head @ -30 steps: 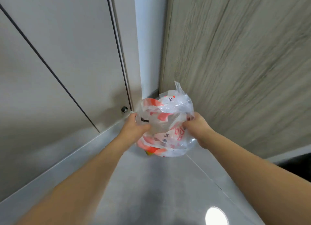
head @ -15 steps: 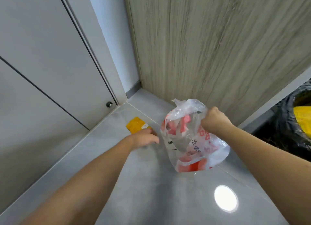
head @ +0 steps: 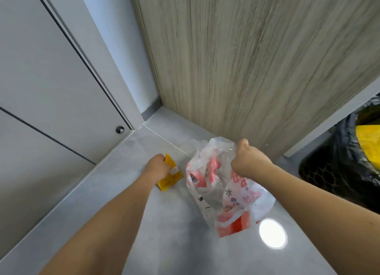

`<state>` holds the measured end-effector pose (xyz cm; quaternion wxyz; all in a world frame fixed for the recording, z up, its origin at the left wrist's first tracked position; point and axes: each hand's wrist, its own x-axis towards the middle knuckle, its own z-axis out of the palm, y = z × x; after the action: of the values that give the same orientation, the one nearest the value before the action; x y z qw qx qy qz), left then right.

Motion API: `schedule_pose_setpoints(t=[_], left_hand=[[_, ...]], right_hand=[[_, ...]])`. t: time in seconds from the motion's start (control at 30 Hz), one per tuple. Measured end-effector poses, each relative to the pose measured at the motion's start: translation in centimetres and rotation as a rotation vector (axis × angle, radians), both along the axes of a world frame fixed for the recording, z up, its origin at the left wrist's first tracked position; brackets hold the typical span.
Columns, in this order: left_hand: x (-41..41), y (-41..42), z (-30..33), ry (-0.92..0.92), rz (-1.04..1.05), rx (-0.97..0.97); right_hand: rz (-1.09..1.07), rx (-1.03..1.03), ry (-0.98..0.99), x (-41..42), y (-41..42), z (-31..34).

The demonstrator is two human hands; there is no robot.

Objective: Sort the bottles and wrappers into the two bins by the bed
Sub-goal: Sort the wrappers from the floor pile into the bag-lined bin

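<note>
A yellow wrapper (head: 169,176) lies flat on the grey tile floor (head: 164,233), its long axis running diagonally from its far corner, toward the dark door stop (head: 120,129) at the foot of the pale cabinet doors (head: 51,89), to its near corner just left of the plastic bag (head: 224,188). The left hand (head: 157,167) is down on the wrapper's far-left edge, fingers curled onto it; whether the wrapper is yet pinched clear of the tile cannot be told. Right of the wrapper, the right hand (head: 246,161) is clenched round the gathered neck of the clear bag printed in red, which hangs with its bottom at or close to the floor and carries red-labelled items inside. Further right of the wrapper, past the wood-grain panel (head: 257,58), a black-lined mesh bin (head: 333,172) stands with something yellow already in it.

The likely risk is a failed pick: a thin, flat wrapper on smooth tile could slide under the fingers rather than lift, and might skid toward the cabinet base. A second hazard is the bag itself, whose neck is held by one fist only; a slackened grip during the reach could let its contents spill.
</note>
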<state>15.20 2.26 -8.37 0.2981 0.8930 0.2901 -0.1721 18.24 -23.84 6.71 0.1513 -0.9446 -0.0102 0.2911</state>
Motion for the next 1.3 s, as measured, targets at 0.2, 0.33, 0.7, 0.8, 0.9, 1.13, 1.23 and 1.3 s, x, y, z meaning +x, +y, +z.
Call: schedule_pose_setpoints(t=[0.2,0.33,0.7,0.8,0.9,1.13,1.23,1.3], left_hand=[[-2.2,-6.2,9.9,-0.092,-0.269,-0.301],[-1.5,-9.9,17.2,-0.107,-0.457,-0.256],[1.2,-27.4,32.7,-0.593,-0.703,-0.168],[2.4,-32.6,34.0,-0.689,-0.734,-0.148],[3.9,-37.0,34.0,-0.735,-0.702,-0.15],[7.8,-43.3,29.5,-0.604,-0.621,-0.185],[9.0,-45.1,26.4,-0.516,-0.53,-0.302],[9.2,-46.2,24.8,-0.544,-0.503,-0.295]], right_hand=[[0.082,-0.128,0.185,0.8,-5.4,4.2],[0.172,-0.209,0.265,0.0,-9.5,9.8],[0.243,-0.396,0.024,-1.3,-23.4,23.5],[0.112,-0.404,-0.036,-1.0,-29.1,24.9],[-0.063,-0.281,-0.108,-1.7,-34.6,26.2],[-0.779,0.262,-0.466,-0.4,-42.8,25.0],[-0.767,0.244,-0.46,1.6,-42.7,20.8],[-0.638,0.118,-0.469,1.9,-42.2,18.9]])
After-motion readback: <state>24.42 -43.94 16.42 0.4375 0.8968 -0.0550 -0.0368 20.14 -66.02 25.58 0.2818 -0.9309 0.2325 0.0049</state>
